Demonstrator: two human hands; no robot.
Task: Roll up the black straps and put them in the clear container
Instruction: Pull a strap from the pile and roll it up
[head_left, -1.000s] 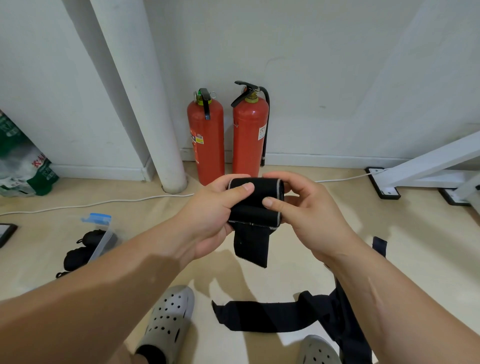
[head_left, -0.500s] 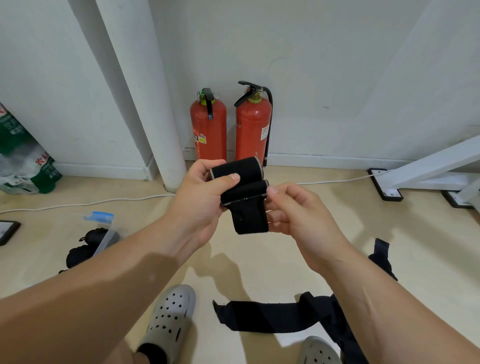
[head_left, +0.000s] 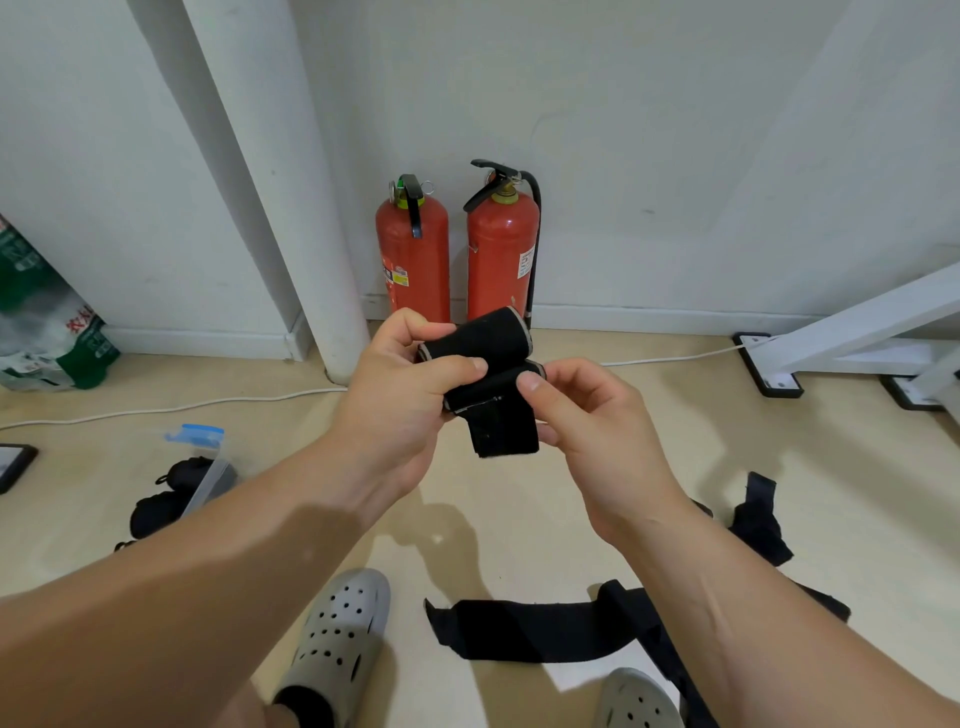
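I hold a partly rolled black strap (head_left: 488, 374) in front of me, above the floor. My left hand (head_left: 405, 395) grips the roll, thumb across its front. My right hand (head_left: 582, 415) pinches the strap's loose end, which hangs down a short way below the roll. More black straps (head_left: 540, 629) lie unrolled on the floor between my feet and to the right. The clear container (head_left: 208, 467) with a blue lid clip stands at the left on the floor; rolled black straps (head_left: 156, 509) show in and beside it.
Two red fire extinguishers (head_left: 457, 249) stand against the wall behind my hands, next to a white pipe (head_left: 291, 208). A white cable (head_left: 182, 405) runs along the floor. A white frame leg (head_left: 857, 332) is at the right, a green bag (head_left: 47, 332) at the left. My grey clogs (head_left: 337, 639) are below.
The roll turned in my hands and the hanging tail grew shorter. My right hand shifted from the roll's side to pinching the loose end.
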